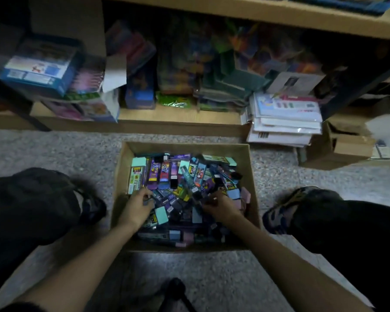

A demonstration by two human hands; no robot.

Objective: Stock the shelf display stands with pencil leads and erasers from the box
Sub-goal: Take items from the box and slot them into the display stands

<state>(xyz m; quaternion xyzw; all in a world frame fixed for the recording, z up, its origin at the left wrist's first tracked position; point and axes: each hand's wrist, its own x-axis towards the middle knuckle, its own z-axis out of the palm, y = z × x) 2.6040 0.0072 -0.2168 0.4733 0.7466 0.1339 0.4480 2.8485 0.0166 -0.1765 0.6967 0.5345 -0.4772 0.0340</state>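
Sitting on a speckled grey floor (54, 149), an open cardboard box (122, 174) holds a loose heap of small stationery packs (180, 176), purple, teal, black and yellow, with pale mint and blue erasers among them. Both of the person's bare hands reach into the near half of the box. The left hand (136, 207) lies on the heap by the box's left wall, fingers curled down among dark packs, just beyond a mint eraser (161, 214). The right hand (220, 206) is at the box's middle right, fingers also curled into the pile. The blur hides whether either hand actually grips a pack. Dark shoes flank the box, one to its left (92, 206) and one to its right (286, 206). Beyond the box's far edge runs a low wooden shelf (178, 114) crowded with colourful packaged goods. A stack of flat white packets (284, 122) lies past the box's far right corner, and a smaller carton (347, 147) stands further right.
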